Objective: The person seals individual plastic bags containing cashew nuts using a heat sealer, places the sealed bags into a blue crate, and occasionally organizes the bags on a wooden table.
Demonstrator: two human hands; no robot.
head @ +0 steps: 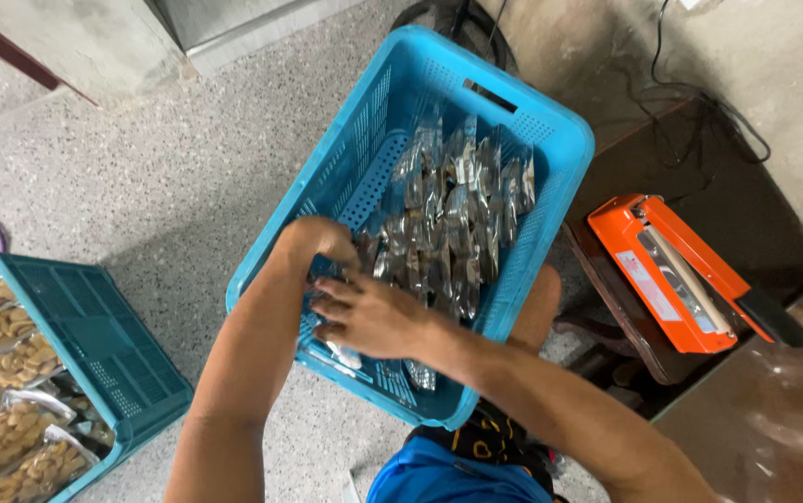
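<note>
A teal crate (131, 368) of nut packets (6, 401) sits left; an orange heat sealer (676, 275) lies right.

arms: bare, no sleeves | shirt (434, 475): blue | shorts (490, 438): black, yellow pattern

Speckled floor under me, rough walls ahead.

I look down on a grey speckled terrazzo floor (187, 177) lit by soft, even light, with faint shadows. A pale plastered wall (774, 65) rises at the upper right, stained near its foot, and black cables (690, 102) trail down it. Below that stands a low dark brown stand (746, 214) carrying an orange heat sealer (676, 275), and nearer me a glossy brown tabletop (774, 410) catches the light. At the upper left a concrete wall base (75, 47) meets the floor beside a pale step (252, 37).
</note>
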